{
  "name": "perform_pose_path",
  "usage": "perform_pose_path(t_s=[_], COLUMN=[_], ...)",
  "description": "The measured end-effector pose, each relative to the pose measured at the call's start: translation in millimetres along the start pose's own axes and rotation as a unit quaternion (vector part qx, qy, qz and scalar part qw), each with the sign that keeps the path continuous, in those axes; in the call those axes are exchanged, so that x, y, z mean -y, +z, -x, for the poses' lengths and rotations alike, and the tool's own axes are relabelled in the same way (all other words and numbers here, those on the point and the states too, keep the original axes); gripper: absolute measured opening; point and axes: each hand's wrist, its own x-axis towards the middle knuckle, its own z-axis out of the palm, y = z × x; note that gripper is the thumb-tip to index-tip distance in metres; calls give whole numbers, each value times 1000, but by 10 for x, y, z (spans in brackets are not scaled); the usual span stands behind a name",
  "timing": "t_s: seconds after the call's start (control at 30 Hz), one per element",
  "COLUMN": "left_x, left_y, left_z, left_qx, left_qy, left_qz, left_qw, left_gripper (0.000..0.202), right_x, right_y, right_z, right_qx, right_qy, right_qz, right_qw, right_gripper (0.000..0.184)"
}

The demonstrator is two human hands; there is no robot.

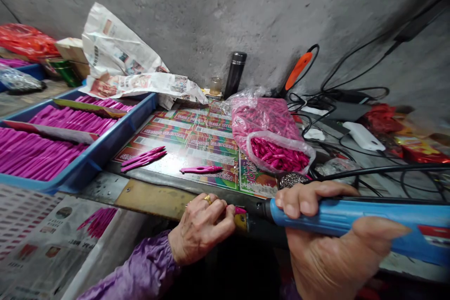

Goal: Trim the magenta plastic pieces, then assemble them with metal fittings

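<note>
My left hand (207, 222), with a ring on one finger, is closed on a slim pink plastic piece (240, 210) at the bench's front edge. Most of that piece is hidden by my fingers. My right hand (326, 239) wraps around a blue electric screwdriver (333, 215), held level with its dark nose pointing left, close to the piece's exposed end. Just beyond my left hand, one pink plastic part (201, 169) lies on the printed sheet (179, 138). A few similar parts (143, 158) lie bunched to its left.
A blue tray (101, 161) of long pink parts stands at left, with newspaper (140, 84) behind. An opened bag (263, 122) spills small pink pieces. A black flask (235, 75) stands by the wall. Black cables (316, 126) tangle at right near a white device (363, 136).
</note>
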Motion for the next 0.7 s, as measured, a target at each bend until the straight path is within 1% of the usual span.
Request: perform_pose_path(t_s=[0.07, 0.13, 0.3, 0.5, 0.7], left_x=[-1, 2, 10, 4, -2], left_y=[3, 12, 36, 77, 89], left_z=[-13, -8, 26, 77, 91], left_qx=[2, -7, -35, -31, -32], left_qy=[-2, -8, -28, -57, -69], left_qz=[-13, -13, 20, 57, 76], left_qw=[1000, 1000, 999, 996, 994], left_gripper=[10, 11, 15, 11, 10], right_x=[-2, -3, 8, 13, -10], right_y=[2, 1, -7, 10, 16], right_z=[0, -1, 10, 22, 16], right_qx=[-1, 4, 16, 1, -4], right_qy=[1, 1, 2, 1, 6], right_qz=[-2, -5, -10, -5, -7], right_qw=[1000, 1000, 1000, 1000, 1000], right_gripper=[54, 54, 55, 57, 58])
